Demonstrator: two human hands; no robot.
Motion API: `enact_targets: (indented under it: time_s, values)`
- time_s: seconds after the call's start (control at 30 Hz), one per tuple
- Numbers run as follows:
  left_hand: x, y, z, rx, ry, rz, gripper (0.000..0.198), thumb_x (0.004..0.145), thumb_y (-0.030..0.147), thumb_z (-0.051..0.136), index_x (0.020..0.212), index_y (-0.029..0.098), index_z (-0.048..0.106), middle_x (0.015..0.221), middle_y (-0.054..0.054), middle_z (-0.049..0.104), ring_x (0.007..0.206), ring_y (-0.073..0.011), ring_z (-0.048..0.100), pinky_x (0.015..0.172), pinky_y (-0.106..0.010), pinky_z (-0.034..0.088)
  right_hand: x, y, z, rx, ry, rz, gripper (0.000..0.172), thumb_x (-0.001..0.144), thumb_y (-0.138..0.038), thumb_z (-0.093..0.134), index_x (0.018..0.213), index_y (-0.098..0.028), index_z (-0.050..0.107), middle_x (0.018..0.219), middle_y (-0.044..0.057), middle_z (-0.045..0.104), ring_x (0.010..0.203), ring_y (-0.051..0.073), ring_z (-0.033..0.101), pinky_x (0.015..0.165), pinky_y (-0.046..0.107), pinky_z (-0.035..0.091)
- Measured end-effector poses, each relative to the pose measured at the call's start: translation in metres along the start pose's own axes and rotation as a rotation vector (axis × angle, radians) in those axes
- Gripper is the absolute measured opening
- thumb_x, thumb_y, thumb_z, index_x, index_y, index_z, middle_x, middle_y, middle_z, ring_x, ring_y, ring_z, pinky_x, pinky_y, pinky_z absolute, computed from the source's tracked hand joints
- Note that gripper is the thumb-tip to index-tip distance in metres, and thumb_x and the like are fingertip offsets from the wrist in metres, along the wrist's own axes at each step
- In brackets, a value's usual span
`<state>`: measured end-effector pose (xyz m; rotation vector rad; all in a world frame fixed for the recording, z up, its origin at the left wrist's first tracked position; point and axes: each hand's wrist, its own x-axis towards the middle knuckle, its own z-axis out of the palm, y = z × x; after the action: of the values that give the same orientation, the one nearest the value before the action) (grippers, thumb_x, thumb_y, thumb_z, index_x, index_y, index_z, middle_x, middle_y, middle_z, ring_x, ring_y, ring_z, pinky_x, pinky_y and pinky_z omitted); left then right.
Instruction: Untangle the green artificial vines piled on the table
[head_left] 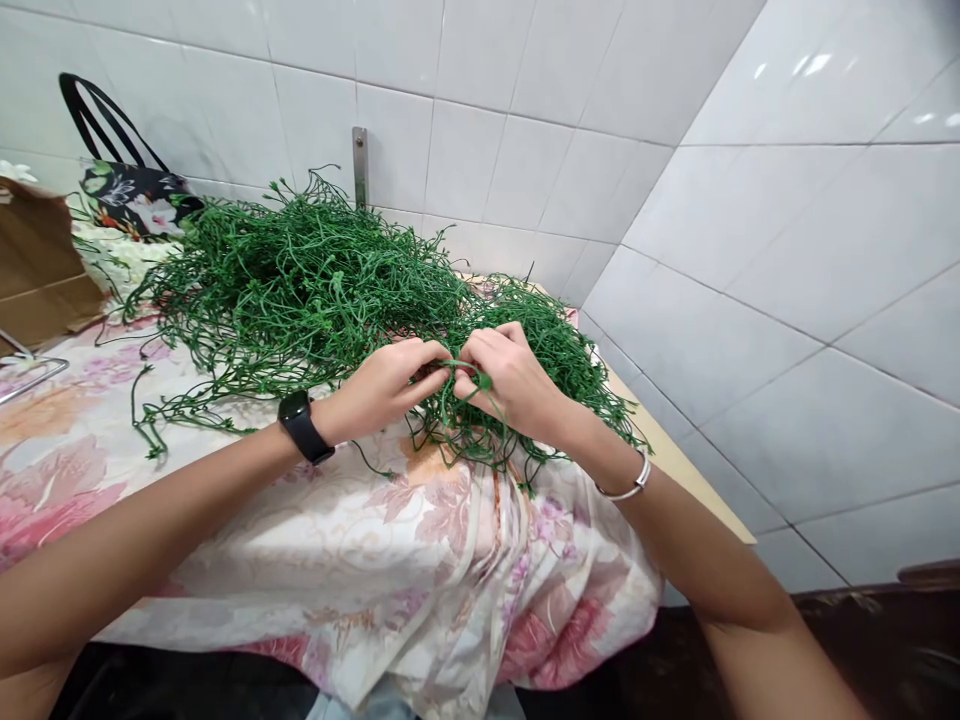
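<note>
Both hands meet at the front of a big tangled heap of thin green plastic flower stems. My left hand is closed, thumb and forefinger pinching a green stem. Close against it, my right hand is closed on the same stem, with a small green tip showing by its thumb. A smaller pile of green stems lies right behind and beside my right hand. Some stems hang below the hands over the floral cloth.
A black floral bag stands at the back left near white flowers and a brown paper bag. A bent metal wire lies at the left edge. The tiled wall borders the table; its bare wooden edge shows at right.
</note>
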<state>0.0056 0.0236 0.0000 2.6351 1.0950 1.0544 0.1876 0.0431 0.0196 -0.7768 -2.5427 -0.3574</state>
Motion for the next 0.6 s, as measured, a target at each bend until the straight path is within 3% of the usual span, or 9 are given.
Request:
enact_targets:
  time_s: [0.17, 0.37, 0.6]
  values:
    - [-0.003, -0.002, 0.005, 0.078, 0.014, 0.041, 0.021, 0.086, 0.026, 0.039, 0.094, 0.013, 0.053, 0.081, -0.005, 0.058, 0.075, -0.0134, 0.051, 0.068, -0.025, 0.041, 0.001, 0.002, 0.002, -0.043, -0.071, -0.04, 0.015, 0.083, -0.026, 0.036, 0.074, -0.017, 0.043, 0.071, 0.001, 0.048, 0.07, 0.013, 0.043, 0.077, 0.029, 0.027]
    - [-0.003, 0.001, 0.004, 0.127, 0.043, 0.03, 0.022, 0.087, 0.027, 0.036, 0.089, 0.012, 0.053, 0.081, -0.006, 0.056, 0.075, -0.0147, 0.05, 0.068, -0.026, 0.04, 0.0, 0.004, 0.002, -0.089, 0.023, -0.09, 0.018, 0.085, -0.024, 0.033, 0.074, -0.017, 0.046, 0.072, 0.001, 0.049, 0.072, 0.012, 0.043, 0.078, 0.029, 0.027]
    - [-0.006, 0.008, 0.003, 0.163, 0.081, 0.028, 0.017, 0.085, 0.025, 0.037, 0.081, 0.013, 0.05, 0.073, -0.004, 0.053, 0.066, -0.0142, 0.046, 0.062, -0.025, 0.038, -0.002, -0.014, -0.002, -0.256, 0.115, -0.08, 0.016, 0.081, -0.019, 0.036, 0.066, -0.018, 0.042, 0.066, 0.001, 0.044, 0.068, 0.014, 0.037, 0.075, 0.032, 0.026]
